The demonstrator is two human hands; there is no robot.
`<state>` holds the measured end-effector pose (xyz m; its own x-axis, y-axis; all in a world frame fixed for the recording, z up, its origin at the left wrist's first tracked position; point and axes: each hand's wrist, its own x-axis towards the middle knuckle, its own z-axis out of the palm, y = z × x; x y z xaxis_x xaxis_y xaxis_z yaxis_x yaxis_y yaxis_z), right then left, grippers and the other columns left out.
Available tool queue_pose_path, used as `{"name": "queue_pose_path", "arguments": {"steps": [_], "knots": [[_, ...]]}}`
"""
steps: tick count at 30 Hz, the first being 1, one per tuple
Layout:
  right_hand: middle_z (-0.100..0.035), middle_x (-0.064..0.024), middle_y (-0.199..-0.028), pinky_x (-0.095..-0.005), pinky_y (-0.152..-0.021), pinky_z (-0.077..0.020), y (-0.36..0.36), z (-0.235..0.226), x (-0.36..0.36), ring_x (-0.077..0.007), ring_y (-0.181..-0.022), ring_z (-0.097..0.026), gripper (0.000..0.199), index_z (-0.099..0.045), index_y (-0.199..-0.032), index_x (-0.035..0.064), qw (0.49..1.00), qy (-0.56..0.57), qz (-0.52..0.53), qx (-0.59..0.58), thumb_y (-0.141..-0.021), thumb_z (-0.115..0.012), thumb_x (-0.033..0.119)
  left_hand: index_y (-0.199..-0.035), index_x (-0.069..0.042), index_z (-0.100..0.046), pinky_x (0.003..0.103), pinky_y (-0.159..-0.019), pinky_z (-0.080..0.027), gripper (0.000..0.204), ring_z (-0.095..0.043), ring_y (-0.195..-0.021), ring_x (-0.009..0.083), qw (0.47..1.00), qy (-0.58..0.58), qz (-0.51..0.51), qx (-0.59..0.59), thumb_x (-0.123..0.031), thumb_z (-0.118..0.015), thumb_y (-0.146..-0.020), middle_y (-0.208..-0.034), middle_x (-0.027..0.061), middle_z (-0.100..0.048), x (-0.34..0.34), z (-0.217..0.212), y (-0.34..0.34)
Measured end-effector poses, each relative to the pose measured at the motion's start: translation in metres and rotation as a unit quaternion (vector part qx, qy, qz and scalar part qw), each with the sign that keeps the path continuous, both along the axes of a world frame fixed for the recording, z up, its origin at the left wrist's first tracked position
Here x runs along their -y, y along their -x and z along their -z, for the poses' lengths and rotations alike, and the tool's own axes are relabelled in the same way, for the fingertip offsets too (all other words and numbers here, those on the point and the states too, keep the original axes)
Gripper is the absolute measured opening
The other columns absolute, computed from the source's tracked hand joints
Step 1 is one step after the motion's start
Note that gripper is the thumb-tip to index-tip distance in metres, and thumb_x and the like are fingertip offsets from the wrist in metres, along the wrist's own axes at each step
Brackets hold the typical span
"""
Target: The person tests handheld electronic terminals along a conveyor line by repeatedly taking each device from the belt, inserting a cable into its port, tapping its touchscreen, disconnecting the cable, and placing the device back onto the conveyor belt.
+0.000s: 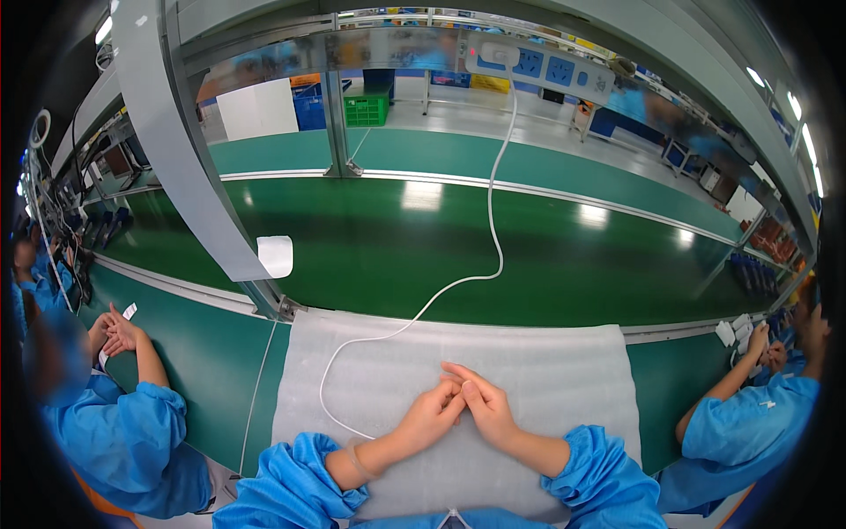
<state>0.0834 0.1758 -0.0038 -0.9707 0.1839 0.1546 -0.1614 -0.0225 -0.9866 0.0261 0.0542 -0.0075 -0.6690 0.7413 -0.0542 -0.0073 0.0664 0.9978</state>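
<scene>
Over the pale mat [326,414], my left hand [432,414] and my right hand [490,411] touch each other. The left fingers are curled in against the right palm; whatever lies between them, if anything, is hidden. On the right hand the fingers stretch out toward the upper left, with the thumb lying against the left fingertips. A pale band [356,462] circles my left wrist. From near that wrist a thin white cord [458,280] curves over the mat and up to a plug [500,55] in the power strip.
A green conveyor belt [370,256] runs behind the mat. The power strip [560,70] is fixed to the overhead rail. A grey post [189,150] with a white paper tag [275,256] stands at left. Co-workers in blue sleeves sit at left [115,423] and right [749,423].
</scene>
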Motion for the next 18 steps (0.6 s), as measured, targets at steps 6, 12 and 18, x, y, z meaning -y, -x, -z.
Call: {"name": "queue_pose_path", "arguments": {"steps": [6,12,18], "knots": [[-0.057,-0.0164,-0.113,-0.0254,-0.077,-0.0462,-0.0018,-0.0051,0.0007,-0.0143,-0.092,-0.056,0.039,-0.045,-0.127,0.0000,1.000,0.012,-0.011,0.019,-0.097,-0.038,0.023,-0.094,0.000,-0.051,0.022,-0.056,-0.043,0.013,-0.053,-0.063,0.0088,1.000,0.008,0.007,0.005,-0.013,-0.047,-0.091,-0.074,0.0039,-0.055,0.0026,-0.0036,-0.0013],[-0.058,-0.0140,-0.109,-0.0228,-0.066,-0.0465,-0.0032,-0.0028,0.0001,-0.0111,-0.082,-0.055,0.036,-0.046,-0.126,0.0000,0.999,0.022,-0.010,0.025,-0.097,-0.038,0.020,-0.096,0.000,-0.050,0.022,-0.058,-0.044,0.014,-0.054,-0.065,0.0092,1.000,0.007,0.021,0.016,-0.012,-0.046,-0.092,-0.077,0.0041,-0.056,0.0040,-0.0028,0.0013],[-0.059,-0.0107,-0.102,-0.0207,-0.058,-0.0430,-0.0031,-0.0066,0.0024,-0.0077,-0.066,-0.049,0.036,-0.047,-0.125,-0.0006,0.999,0.040,-0.007,0.017,-0.097,-0.038,0.020,-0.099,0.001,-0.050,0.022,-0.060,-0.045,0.015,-0.053,-0.067,0.0090,0.999,-0.009,0.026,0.037,-0.011,-0.045,-0.092,-0.083,0.0041,-0.055,0.0040,0.0042,0.0016]]}}
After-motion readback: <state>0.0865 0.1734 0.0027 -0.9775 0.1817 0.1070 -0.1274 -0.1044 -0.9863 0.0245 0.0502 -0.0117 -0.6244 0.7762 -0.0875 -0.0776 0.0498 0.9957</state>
